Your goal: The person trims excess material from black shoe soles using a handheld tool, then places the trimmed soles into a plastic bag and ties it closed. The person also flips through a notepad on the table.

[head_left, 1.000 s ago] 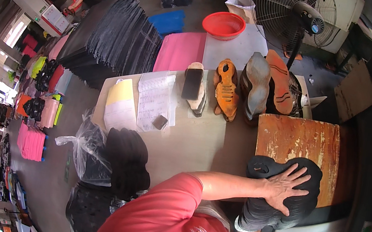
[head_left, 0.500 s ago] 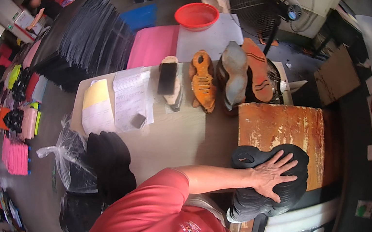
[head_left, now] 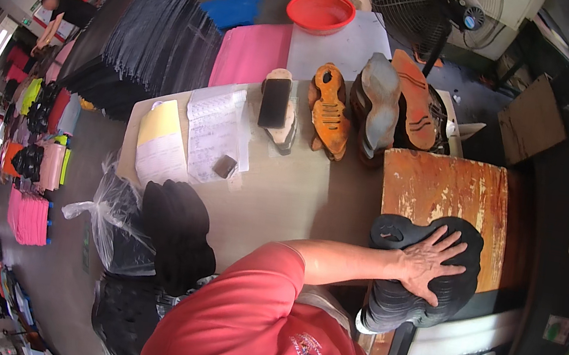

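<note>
My left hand (head_left: 431, 264) lies flat, palm down with fingers spread, on top of a stack of black shoe-sole-shaped pieces (head_left: 383, 305). My left arm reaches across from the left to this stack, which sits against a worn orange-brown wooden board (head_left: 440, 192). My right hand is out of sight. At the lower right, beside the stack, a panel (head_left: 461, 339) shows several pale sole-shaped forms on a dark ground. Another pile of black sole-shaped pieces (head_left: 174, 230) is left of my arm.
Sole-shaped dies or patterns, orange (head_left: 330, 121), grey (head_left: 380, 92) and red-orange (head_left: 414, 101), line the table's far edge. A phone (head_left: 275, 103), papers (head_left: 215, 132) and a red basin (head_left: 320, 13) are farther left. A fan (head_left: 463, 12) stands behind; tall dark sheets (head_left: 165, 37) are stacked left.
My view has shifted slightly, so the table and its things appear farther right and mostly higher. My left hand stays spread on the black stack.
</note>
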`<state>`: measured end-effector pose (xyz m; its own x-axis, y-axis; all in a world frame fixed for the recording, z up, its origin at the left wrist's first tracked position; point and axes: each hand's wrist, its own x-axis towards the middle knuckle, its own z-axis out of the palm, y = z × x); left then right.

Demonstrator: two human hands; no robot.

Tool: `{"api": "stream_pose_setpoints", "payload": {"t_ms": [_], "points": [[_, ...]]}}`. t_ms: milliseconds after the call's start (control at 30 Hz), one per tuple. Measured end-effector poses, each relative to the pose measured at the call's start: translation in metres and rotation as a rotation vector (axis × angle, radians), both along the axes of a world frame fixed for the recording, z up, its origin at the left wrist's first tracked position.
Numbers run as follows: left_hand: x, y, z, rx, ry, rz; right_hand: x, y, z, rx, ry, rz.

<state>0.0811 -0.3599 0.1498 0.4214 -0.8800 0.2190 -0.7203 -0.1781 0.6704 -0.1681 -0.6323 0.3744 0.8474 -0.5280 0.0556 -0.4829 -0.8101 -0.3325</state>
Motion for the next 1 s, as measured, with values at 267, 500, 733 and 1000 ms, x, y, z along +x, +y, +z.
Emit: {"api": "stream_pose_setpoints", "payload": {"t_ms": [267,500,733,1000], "points": [[0.004,0.0,0.018,0.153,-0.15,0.061,-0.059,0.059,-0.067,0.169,0.07,-0.265],[0.015,-0.005,0.007,0.108,-0.33,0.063,-0.065,0.095,-0.076,0.041,0.054,-0.235],[0.034,0.007,0.004,0.131,-0.387,-0.019,-0.052,0.105,-0.09,0.106,0.145,-0.207],[0.053,0.008,-0.005,0.098,-0.178,0.042,-0.056,0.105,-0.112,0.175,0.141,-0.163]]}}
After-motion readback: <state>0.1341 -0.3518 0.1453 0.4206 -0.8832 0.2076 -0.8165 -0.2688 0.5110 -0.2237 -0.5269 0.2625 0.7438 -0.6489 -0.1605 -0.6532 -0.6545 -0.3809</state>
